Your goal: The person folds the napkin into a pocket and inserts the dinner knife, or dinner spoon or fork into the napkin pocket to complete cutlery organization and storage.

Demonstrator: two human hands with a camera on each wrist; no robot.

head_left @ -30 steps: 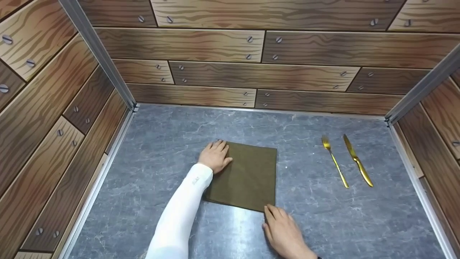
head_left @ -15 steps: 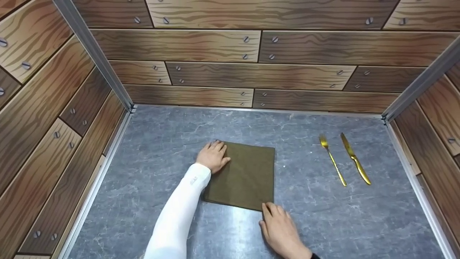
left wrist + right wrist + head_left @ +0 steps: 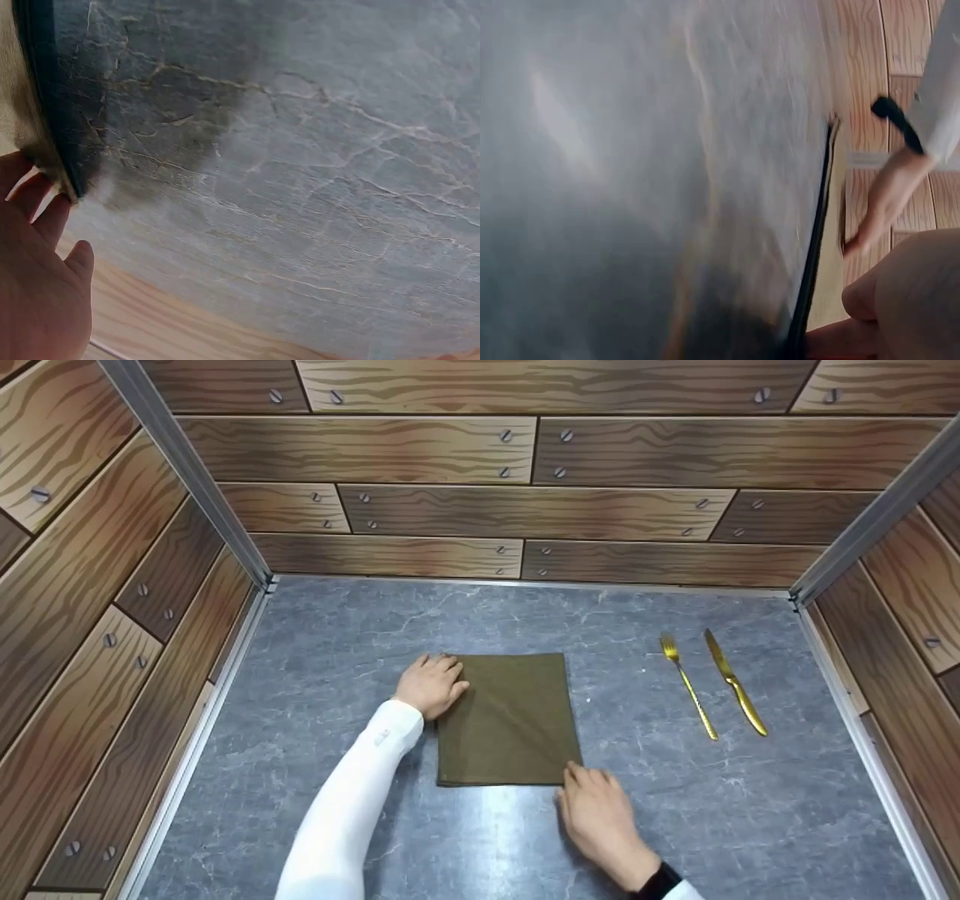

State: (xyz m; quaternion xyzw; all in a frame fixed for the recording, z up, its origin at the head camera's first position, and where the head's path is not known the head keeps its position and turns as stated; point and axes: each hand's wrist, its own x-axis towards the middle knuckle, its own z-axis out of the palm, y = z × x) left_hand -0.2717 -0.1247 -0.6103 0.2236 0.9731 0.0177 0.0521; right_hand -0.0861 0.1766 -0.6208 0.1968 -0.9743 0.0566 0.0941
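Note:
A folded olive-brown cloth napkin (image 3: pixel 510 720) lies flat, roughly square to the table edges, with a faint diagonal crease. On its far left corner rests my left hand (image 3: pixel 430 686), thumb spread apart over the cloth. The left wrist view shows the fingertips of this left hand (image 3: pixel 45 277) along the napkin's edge (image 3: pixel 56 150). At the near right corner, my right hand (image 3: pixel 600 814) touches the cloth with extended fingertips. The right wrist view is blurred; the napkin's edge (image 3: pixel 825 232) runs beside the right hand (image 3: pixel 900 300), whose fingertips are partly hidden.
To the right, a gold fork (image 3: pixel 690 690) and a gold knife (image 3: pixel 735 682) lie side by side on the grey marbled table (image 3: pixel 360 615). Wood-patterned panels (image 3: pixel 435 454) enclose the table at the back and both sides.
The napkin has turned slightly, its near right corner shifting away and to the right with my right hand. My left hand stays at the far left corner. The head view has shifted a little.

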